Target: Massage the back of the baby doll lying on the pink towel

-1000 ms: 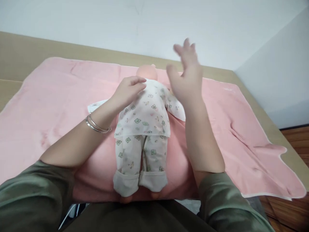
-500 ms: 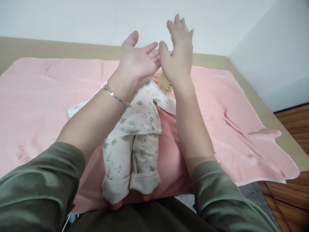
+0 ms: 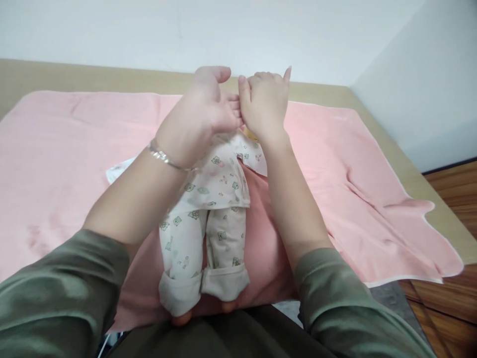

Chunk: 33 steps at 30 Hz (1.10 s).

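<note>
Together, left hand and right hand overhang doll.

My arms are out in front. My left hand shows its palm, fingertips beside my right hand, whose little finger sticks up.

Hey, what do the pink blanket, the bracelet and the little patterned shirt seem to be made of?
Blanket: probably matte fleece or cotton, from its dull surface and soft folds. Bracelet: likely polished metal, given its silvery shine. Shirt: seemingly thin, matte printed cotton, judging by its soft drape.
</note>
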{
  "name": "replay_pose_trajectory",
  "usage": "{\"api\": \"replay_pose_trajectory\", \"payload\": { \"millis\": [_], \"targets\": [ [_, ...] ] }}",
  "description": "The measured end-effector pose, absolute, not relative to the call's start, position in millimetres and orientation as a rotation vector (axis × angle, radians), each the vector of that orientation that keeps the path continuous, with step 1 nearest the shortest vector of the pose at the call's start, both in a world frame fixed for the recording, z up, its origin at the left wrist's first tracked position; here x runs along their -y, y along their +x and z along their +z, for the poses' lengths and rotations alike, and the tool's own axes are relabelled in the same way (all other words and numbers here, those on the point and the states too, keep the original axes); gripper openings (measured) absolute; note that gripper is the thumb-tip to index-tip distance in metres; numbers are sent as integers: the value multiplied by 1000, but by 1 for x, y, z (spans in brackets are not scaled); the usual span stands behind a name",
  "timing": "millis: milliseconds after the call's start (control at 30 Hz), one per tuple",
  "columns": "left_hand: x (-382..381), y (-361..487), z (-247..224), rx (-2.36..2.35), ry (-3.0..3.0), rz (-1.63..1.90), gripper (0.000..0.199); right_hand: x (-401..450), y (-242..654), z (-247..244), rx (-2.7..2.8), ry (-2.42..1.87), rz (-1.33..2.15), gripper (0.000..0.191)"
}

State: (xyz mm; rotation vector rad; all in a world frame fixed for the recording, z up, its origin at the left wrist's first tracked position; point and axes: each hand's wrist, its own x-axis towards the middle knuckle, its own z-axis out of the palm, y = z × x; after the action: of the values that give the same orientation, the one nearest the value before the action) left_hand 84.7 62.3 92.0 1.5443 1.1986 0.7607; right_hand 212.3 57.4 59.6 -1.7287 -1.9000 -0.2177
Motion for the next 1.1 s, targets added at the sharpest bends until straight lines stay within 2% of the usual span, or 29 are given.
{"api": "replay_pose_trajectory", "payload": {
  "millis": [33,100,233,333,400,467,533,633,667,733,800,900,1100],
  "targets": [
    [-51,75,96,-1109,1361,661,64,-57,212,60,1912,-1726,-233,70],
    [-23,55,109,-978,1177,678,64,-58,213,59,1929,-1716,-269,65],
    [23,11,131,-1034,1284,738,75,-67,215,53,1894,-1728,-349,49],
    [11,-28,127,-993,1843,705,76,-79,221,43,1860,-1614,-306,38],
    [-14,-54,115,-1001,2425,551,63,-87,226,33,1870,-1516,-313,37],
    [-34,-73,102,-1016,2526,648,65,-93,232,24,1901,-1486,-341,39],
    [-33,-78,98,-1128,2301,729,62,-95,235,18,1935,-1505,-357,40],
    [9,-63,115,-1240,1657,899,52,-90,232,20,1927,-1595,-345,39],
    [28,-54,125,-1211,1403,941,57,-87,229,23,1899,-1629,-335,37],
    [61,-40,142,-992,1001,1028,78,-80,222,30,1825,-1694,-307,35],
    [80,-31,152,-712,712,1072,66,-75,215,36,1767,-1753,-277,34],
    [84,-28,153,-539,533,1052,60,-71,211,43,1742,-1799,-254,35],
    [81,-24,148,-648,495,1086,63,-32,207,74,1748,-1555,-387,37]
  ]
}}
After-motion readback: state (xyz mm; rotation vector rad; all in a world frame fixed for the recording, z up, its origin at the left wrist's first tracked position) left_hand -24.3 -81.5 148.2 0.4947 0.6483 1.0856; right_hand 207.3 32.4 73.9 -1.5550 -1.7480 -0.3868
